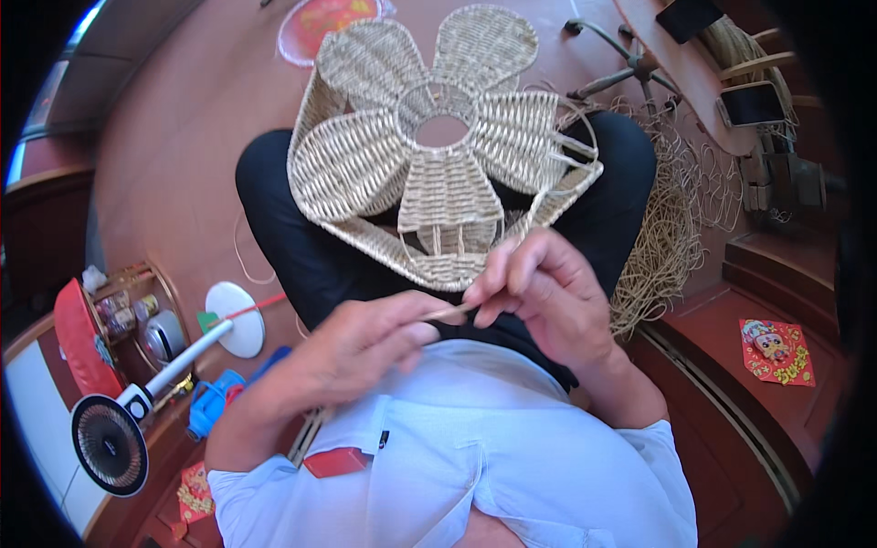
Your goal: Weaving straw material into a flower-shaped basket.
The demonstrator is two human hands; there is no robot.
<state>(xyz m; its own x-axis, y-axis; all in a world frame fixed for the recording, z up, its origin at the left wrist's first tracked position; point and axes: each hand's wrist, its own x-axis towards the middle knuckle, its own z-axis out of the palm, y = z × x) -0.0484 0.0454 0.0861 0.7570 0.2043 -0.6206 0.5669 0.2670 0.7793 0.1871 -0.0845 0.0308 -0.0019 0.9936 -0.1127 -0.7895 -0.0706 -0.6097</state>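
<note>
A flower-shaped woven straw piece (pixel 448 192) with wide petals and a round hole in the middle rests across my knees. Its front petal and its right petal show bare, unwoven ribs. In front of its near edge, a thin straw cord (pixel 450 314) runs between my two hands. My left hand (pixel 365 342) has its fingers closed on the cord's left part. The fingertips of my right hand (pixel 548 288) pinch the cord at its other end, close to the near rim of the weaving. Another strand comes up toward the right petal behind my right fingers.
A heap of loose straw cord (pixel 662 242) lies on the floor to the right. On the left stand a white fan (pixel 110 443) and a shelf of small items (pixel 137 315). An office chair base (pixel 630 64) and a wooden table (pixel 676 64) are at the far right.
</note>
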